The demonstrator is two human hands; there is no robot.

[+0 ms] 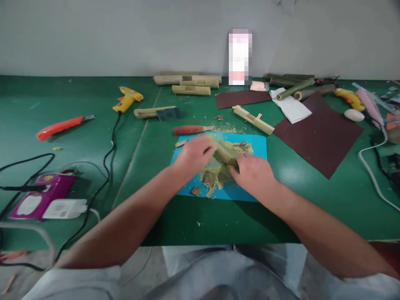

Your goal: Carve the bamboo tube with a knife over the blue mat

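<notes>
A short bamboo tube (225,156) slants over a blue sheet (261,146) strewn with shavings and chips. My right hand (254,170) is closed round the tube's near end. At the other end is my left hand (196,153), smeared by motion, with its fingers closed against the bamboo. A small dark piece shows between those fingers, too blurred to name. Just beyond the sheet's far edge lies a carving knife (190,129) with a reddish wooden handle. Pale sawdust (215,171) and wood chips (196,191) cover much of the blue sheet.
Cut bamboo tubes (191,90) lie along the wall, and a notched one (253,120) sits nearer. Brown sheets (318,137) spread at right. At left are a yellow glue gun (126,100), its cord, a red utility knife (62,127) and a purple power strip (59,189).
</notes>
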